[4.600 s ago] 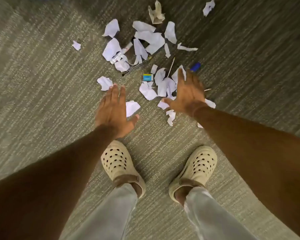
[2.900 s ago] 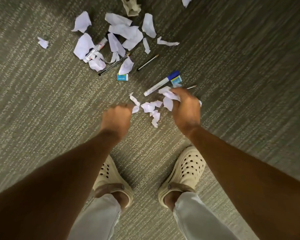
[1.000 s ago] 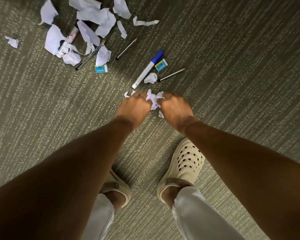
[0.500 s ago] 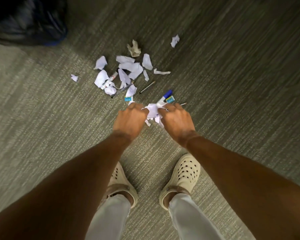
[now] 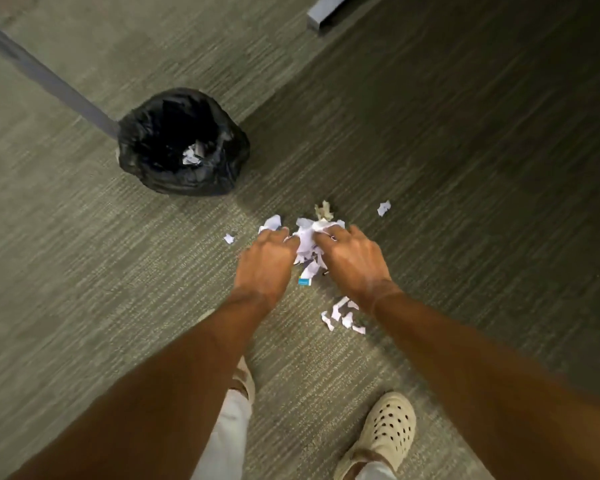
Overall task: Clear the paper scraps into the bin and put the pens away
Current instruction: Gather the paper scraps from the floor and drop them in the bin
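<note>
My left hand (image 5: 265,263) and my right hand (image 5: 350,265) press together around a bunch of white paper scraps (image 5: 305,242), held above the carpet. More scraps lie on the floor: a small cluster (image 5: 342,315) under my right wrist, one piece (image 5: 228,238) to the left, one (image 5: 383,207) at the right, a crumpled tan one (image 5: 323,210) beyond my hands. A small blue-and-white eraser (image 5: 304,281) shows between my hands. The pens are hidden behind my hands. A bin with a black liner (image 5: 153,174) stands at the upper left, with some paper inside.
Grey-green carpet covers the floor. A grey furniture leg (image 5: 49,79) runs diagonally to the bin from the upper left. Another grey bar (image 5: 329,12) lies at the top. My feet in cream clogs (image 5: 385,431) stand at the bottom.
My hands swept scraps together, closed on a bunch and lifted it. The view has risen and tilted up, and the bin has come fully into sight. A few pieces lie below my right wrist.
</note>
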Tool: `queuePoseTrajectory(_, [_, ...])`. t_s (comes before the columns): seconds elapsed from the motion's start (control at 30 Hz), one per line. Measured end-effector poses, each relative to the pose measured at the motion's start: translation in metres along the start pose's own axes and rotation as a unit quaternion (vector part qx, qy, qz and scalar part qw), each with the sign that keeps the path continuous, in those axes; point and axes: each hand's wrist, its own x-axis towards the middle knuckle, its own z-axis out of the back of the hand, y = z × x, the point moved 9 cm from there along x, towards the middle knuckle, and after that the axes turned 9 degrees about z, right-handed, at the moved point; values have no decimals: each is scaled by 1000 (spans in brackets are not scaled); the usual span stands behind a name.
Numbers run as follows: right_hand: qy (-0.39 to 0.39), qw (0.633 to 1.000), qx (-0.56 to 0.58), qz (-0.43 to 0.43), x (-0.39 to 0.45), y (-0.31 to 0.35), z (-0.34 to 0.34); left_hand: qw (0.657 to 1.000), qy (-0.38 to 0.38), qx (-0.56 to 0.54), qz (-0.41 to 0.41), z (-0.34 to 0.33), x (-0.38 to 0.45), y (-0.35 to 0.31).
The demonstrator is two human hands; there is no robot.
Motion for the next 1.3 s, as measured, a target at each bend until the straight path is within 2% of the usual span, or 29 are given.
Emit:
queuePoseTrajectory(0.33, [-32,999,0,12,155,68,-17,997,-50,-63,16,24,65,145])
queuePoseTrajectory(0.67, [-84,995,-8,46,319,94,-49,988,-112,-83,65,14,193,278])
queuePoseTrajectory(0.83, [-89,994,-31,51,351,84,-65,990,-86,-75,82,-9,238,297])
queuePoseTrajectory(0.93, [-90,994,-39,54,362,80,-73,995,17,-70,75,-38,245,294])
queuePoseTrajectory(1.0, [-88,994,-42,53,369,81,-78,993,57,-71,73,-50,242,297])
queuePoseTrajectory(1.3, [-15,995,-46,85,407,112,-102,996,35,18,74,-61,213,316])
